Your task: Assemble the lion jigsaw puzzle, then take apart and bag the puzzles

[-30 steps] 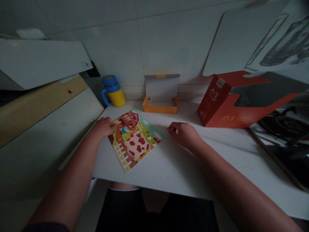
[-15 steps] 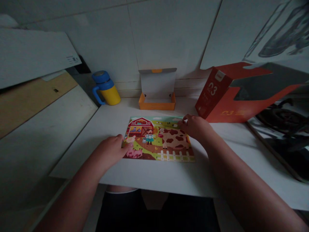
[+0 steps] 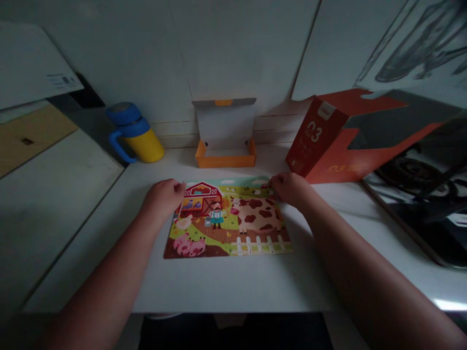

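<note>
A farm-scene jigsaw puzzle (image 3: pixel 222 218) lies flat on the white table, with faint seams between its pieces. It shows a red barn, a farmer, a spotted cow, a pig and a hen. At its upper left corner, my left hand (image 3: pixel 166 194) has its fingers closed on the edge. My right hand (image 3: pixel 290 187) is closed on the upper right corner, with the fingertips partly hidden. Just behind the puzzle stands an orange cardboard box (image 3: pixel 226 161), its lid raised and its inside bare.
A blue and yellow flask (image 3: pixel 140 138) with a handle stands at the back left. To the right is a large red carton (image 3: pixel 328 146) marked 03, beside a dark appliance (image 3: pixel 416 180). The white table (image 3: pixel 219 287) ends near my lap.
My left hand has moved from the puzzle's lower left side up to its upper left corner. My right hand stays near the upper right corner. The camera view has shifted.
</note>
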{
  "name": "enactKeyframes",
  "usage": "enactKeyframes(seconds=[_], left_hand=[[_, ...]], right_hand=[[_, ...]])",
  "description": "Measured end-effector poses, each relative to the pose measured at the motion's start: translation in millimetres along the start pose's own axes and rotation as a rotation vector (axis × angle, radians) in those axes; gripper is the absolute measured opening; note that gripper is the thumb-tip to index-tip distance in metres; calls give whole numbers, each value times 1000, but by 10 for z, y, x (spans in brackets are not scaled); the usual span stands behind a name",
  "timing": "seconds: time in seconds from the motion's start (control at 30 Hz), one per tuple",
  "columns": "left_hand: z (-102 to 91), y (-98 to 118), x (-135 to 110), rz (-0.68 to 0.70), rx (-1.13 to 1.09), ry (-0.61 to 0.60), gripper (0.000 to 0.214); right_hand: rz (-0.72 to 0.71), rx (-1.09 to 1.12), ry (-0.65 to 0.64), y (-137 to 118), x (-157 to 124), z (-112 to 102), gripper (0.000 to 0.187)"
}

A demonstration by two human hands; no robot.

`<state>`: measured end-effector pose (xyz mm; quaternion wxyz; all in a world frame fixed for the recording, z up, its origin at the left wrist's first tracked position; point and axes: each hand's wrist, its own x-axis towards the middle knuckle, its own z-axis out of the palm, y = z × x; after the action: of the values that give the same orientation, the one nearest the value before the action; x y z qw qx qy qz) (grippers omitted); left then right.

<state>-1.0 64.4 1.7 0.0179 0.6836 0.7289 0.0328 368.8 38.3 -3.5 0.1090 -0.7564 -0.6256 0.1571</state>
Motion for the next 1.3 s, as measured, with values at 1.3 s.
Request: enactKeyframes(seconds=[1.3], left_hand=[[293, -37, 131, 8, -231, 156, 45]], right_hand=[[-21, -75, 255, -198, -103, 300, 58]])
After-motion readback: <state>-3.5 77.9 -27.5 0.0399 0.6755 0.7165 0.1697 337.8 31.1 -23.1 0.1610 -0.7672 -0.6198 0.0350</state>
